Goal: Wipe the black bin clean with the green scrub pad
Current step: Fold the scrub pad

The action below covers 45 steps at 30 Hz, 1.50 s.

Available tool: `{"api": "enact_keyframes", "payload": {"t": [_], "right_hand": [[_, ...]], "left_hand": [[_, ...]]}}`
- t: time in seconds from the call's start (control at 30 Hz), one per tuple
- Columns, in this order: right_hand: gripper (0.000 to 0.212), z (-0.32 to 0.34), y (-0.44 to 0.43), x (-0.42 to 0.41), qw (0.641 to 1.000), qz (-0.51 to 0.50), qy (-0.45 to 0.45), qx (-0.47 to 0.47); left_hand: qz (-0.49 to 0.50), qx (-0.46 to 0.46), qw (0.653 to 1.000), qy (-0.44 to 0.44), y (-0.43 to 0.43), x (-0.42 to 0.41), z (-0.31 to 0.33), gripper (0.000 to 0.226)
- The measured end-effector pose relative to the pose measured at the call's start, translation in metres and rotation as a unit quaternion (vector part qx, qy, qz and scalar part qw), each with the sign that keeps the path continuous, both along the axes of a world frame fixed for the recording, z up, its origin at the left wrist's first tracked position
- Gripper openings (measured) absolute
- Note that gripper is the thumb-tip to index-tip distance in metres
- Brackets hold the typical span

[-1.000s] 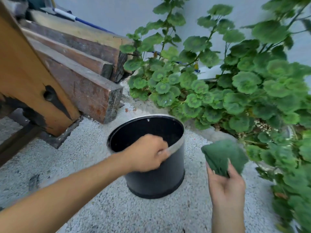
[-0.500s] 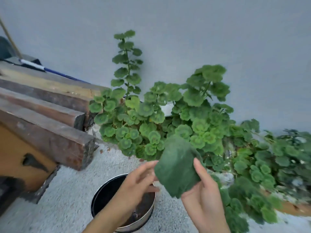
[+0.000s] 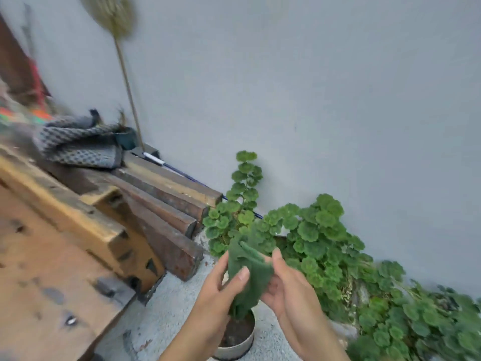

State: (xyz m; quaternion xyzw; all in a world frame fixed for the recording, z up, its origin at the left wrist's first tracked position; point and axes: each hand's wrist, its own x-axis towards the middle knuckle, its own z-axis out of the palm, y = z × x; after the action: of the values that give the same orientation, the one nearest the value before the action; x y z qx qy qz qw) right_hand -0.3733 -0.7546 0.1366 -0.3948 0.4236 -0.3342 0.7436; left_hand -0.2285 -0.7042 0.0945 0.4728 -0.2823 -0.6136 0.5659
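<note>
Both my hands hold the green scrub pad [image 3: 250, 274] up in front of me, folded and hanging down. My left hand [image 3: 221, 287] pinches its left side with the thumb on top. My right hand [image 3: 283, 285] grips its right edge. The black bin [image 3: 238, 342] stands on the pebbled ground below my hands. My arms and the pad hide most of it; only part of its pale rim and dark inside shows.
Stacked wooden beams [image 3: 161, 212] and a worn wooden bench [image 3: 52, 256] fill the left. A grey patterned cloth [image 3: 78, 142] lies on the beams. A broom [image 3: 125, 74] leans on the grey wall. Leafy green plants [image 3: 325, 243] spread along the wall at the right.
My left hand left the bin's rim and joined my right hand on the pad, which rose and got folded. The view tilted upward, so the bin slid to the bottom edge.
</note>
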Motion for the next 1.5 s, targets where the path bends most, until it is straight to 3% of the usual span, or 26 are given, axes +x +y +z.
{"api": "enact_keyframes", "payload": {"t": [0.1,0.2,0.3,0.37,0.53,0.7,0.77,0.9,1.03,1.17,1.23,1.3,1.37,1.5], "right_hand": [[0.067,0.055,0.027,0.016,0.995,0.090,0.024,-0.028],[0.061,0.098,0.054,0.038,0.981,0.179,0.033,-0.069],[0.044,0.122,0.089,0.067,0.961,0.251,0.040,-0.110],[0.044,0.131,0.119,0.092,0.947,0.293,0.033,-0.126],[0.063,0.118,0.195,0.158,0.913,0.393,0.053,-0.091],[0.090,0.064,0.316,0.227,0.847,0.513,0.133,-0.051],[0.100,0.034,0.368,0.251,0.832,0.528,0.160,-0.066],[0.062,-0.027,0.448,0.299,0.834,0.513,0.191,-0.065],[0.051,-0.073,0.492,0.332,0.832,0.513,0.211,-0.008],[0.042,-0.114,0.515,0.353,0.845,0.491,0.213,0.006],[0.037,-0.138,0.525,0.360,0.845,0.469,0.255,-0.031],[0.031,-0.161,0.533,0.363,0.810,0.464,0.334,-0.129],[0.031,-0.174,0.540,0.358,0.750,0.468,0.412,-0.220],[0.030,-0.184,0.539,0.352,0.726,0.451,0.436,-0.282]], "left_hand": [[0.057,0.010,0.993,0.102,0.051,0.017,0.051,0.087],[0.124,0.012,0.976,0.176,0.110,0.034,0.085,0.090],[0.177,0.002,0.967,0.182,0.175,0.053,0.111,0.085],[0.224,-0.011,0.958,0.177,0.224,0.068,0.120,0.080],[0.321,-0.025,0.934,0.152,0.350,0.094,0.125,0.076],[0.442,0.086,0.884,0.126,0.481,0.109,0.098,0.053],[0.487,0.134,0.854,0.125,0.525,0.119,0.080,0.048],[0.567,0.194,0.790,0.128,0.604,0.151,0.043,0.028],[0.607,0.252,0.749,0.087,0.662,0.192,-0.001,0.019],[0.615,0.271,0.740,0.037,0.692,0.233,-0.054,0.019],[0.607,0.297,0.737,0.015,0.696,0.247,-0.085,0.020],[0.584,0.356,0.729,-0.013,0.695,0.254,-0.117,0.028],[0.553,0.421,0.717,-0.055,0.696,0.254,-0.146,0.033],[0.559,0.477,0.670,-0.104,0.698,0.248,-0.164,0.025]]}}
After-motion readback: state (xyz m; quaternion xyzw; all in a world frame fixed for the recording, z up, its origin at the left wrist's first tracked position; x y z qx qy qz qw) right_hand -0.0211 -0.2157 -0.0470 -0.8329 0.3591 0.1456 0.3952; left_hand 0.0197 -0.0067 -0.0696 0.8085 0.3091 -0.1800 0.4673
